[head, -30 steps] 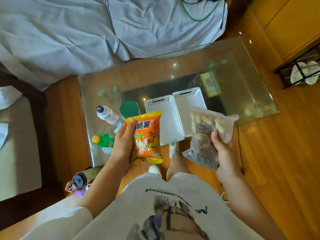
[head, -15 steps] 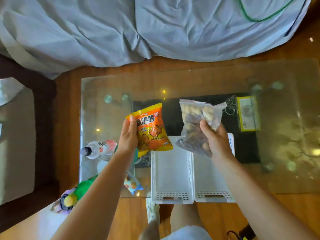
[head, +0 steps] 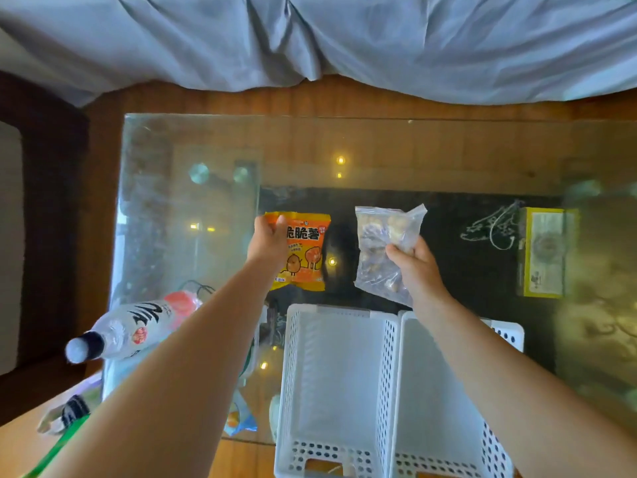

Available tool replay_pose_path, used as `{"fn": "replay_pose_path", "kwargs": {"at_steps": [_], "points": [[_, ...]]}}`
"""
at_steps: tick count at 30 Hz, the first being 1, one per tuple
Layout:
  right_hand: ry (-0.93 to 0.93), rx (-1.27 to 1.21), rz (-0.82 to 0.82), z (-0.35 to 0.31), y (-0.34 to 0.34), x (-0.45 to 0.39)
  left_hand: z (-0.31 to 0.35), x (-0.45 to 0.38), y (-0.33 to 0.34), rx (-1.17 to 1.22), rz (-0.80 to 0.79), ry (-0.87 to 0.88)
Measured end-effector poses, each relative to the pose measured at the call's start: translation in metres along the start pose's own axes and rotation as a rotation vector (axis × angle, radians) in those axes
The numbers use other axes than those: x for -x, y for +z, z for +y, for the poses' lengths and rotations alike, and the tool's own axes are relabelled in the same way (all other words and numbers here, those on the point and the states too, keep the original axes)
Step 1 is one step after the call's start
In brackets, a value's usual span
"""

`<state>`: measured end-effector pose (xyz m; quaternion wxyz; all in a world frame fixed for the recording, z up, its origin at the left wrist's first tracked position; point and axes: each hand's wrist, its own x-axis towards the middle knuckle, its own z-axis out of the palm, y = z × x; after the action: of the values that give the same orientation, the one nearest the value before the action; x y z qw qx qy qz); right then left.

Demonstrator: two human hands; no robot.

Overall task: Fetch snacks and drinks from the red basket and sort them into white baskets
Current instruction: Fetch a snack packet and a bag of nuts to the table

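- The left hand (head: pixel 267 241) grips an orange snack packet (head: pixel 305 251) by its left edge, just left of frame centre, above the glass table (head: pixel 193 208).
- The right hand (head: pixel 415 267) pinches a clear bag of nuts (head: pixel 382 243) (contents blurred) beside it.
- Two white baskets (head: pixel 339 374) sit side by side at lower centre.
- A white bottle (head: pixel 129 331) lies lower left.

orange-yellow snack packet (head: pixel 305 251), clear nut bag (head: pixel 384 250), white perforated baskets (head: pixel 336 374), yellow box (head: pixel 544 251).
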<state>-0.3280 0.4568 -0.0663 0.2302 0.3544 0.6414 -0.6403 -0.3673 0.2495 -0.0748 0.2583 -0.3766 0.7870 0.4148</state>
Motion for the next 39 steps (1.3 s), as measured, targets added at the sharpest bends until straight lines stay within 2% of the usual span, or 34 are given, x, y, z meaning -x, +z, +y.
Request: {"fn": "replay_pose_path", "kwargs": {"at_steps": [5, 9, 15, 21, 25, 29, 34, 39], "points": [[0.098, 0.052, -0.025, 0.01, 0.002, -0.01, -0.006, -0.005, 0.004, -0.062, 0.004, -0.028], [0.168, 0.097, -0.112, 0.013, -0.001, -0.015, -0.011, -0.005, 0.008, -0.035, -0.005, -0.05], [0.163, 0.145, -0.094, 0.013, -0.01, -0.009, -0.009, 0.005, 0.009, 0.027, 0.031, -0.064], [0.115, 0.198, -0.086, 0.007, -0.016, 0.01, -0.002, 0.028, -0.004, 0.028, -0.045, -0.005], [0.092, 0.208, -0.084, -0.007, -0.007, 0.037, 0.007, 0.063, -0.017, 0.159, -0.102, 0.042], [0.099, 0.176, -0.146, -0.019, 0.011, 0.077, 0.004, 0.121, -0.044, 0.414, -0.239, 0.015], [0.179, 0.248, -0.28, -0.014, 0.045, 0.153, -0.054, 0.211, -0.096, 0.629, -0.274, 0.007], [0.119, 0.447, -0.376, 0.014, 0.088, 0.247, -0.179, 0.293, -0.146, 0.769, -0.079, -0.237]]}}
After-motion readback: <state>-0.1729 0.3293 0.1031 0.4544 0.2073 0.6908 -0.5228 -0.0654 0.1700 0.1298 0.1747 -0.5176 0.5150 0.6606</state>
